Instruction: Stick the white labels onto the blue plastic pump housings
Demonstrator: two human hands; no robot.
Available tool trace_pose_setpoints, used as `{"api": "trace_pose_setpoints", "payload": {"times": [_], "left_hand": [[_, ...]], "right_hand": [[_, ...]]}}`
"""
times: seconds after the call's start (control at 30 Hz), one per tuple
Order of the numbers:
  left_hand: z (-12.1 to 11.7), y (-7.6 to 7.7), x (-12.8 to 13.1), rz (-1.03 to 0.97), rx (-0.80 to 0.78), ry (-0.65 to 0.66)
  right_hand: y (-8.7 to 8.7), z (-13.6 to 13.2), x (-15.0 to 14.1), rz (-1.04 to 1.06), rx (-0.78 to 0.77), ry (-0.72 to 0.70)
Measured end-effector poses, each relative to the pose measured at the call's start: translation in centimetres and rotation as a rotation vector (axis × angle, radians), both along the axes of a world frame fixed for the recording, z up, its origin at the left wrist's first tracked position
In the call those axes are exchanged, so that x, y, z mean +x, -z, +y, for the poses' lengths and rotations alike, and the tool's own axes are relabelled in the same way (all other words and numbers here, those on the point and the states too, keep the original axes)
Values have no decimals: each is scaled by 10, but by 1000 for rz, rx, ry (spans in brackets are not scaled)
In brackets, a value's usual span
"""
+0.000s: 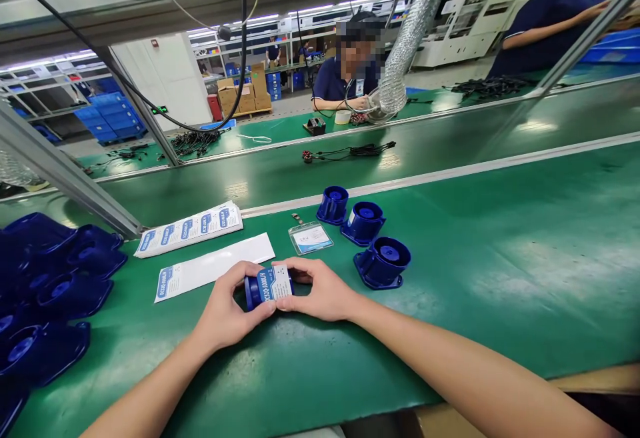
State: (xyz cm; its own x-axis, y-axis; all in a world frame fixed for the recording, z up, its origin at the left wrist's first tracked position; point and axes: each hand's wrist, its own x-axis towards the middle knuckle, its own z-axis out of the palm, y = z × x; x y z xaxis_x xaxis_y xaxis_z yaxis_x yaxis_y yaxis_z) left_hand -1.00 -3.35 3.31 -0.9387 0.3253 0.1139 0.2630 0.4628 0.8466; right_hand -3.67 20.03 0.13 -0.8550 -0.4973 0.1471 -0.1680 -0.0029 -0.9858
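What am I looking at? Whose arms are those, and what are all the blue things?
There's no robot here! One camera, worn on a person's head, looks forward and down, so the arms come up from the bottom like your own would. The left hand and right hand hold a blue part between them, with a blue-and-white label across it. On the green table, three more blue parts stand beyond the right hand, and a pile of blue pieces lies far left. Beyond the left hand are a white sheet, a stack of label sheets and a badge.
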Motion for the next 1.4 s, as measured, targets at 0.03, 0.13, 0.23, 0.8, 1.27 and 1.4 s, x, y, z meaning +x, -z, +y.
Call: {"api": "trace_pose_setpoints", "payload": {"times": [0.03, 0.13, 0.23, 0.8, 1.27, 1.4], "left_hand": [[0, 0, 1, -4, 2, -2], [0, 1, 2, -8, 8, -7], [-1, 2, 3, 6, 8, -6], [0, -9, 3, -42, 14, -82], [3, -12, 1, -196, 62, -202], [4, -11, 0, -204, 72, -202]], "right_hand": [[1, 0, -1, -8, -6, -2], [4, 1, -4, -39, -13, 0], [4, 3, -6, -71, -14, 3], [-3, 4, -2, -148, -42, -39], [-6, -1, -6, -364, -115, -64], [-5, -1, -5, -383, -123, -51]]}}
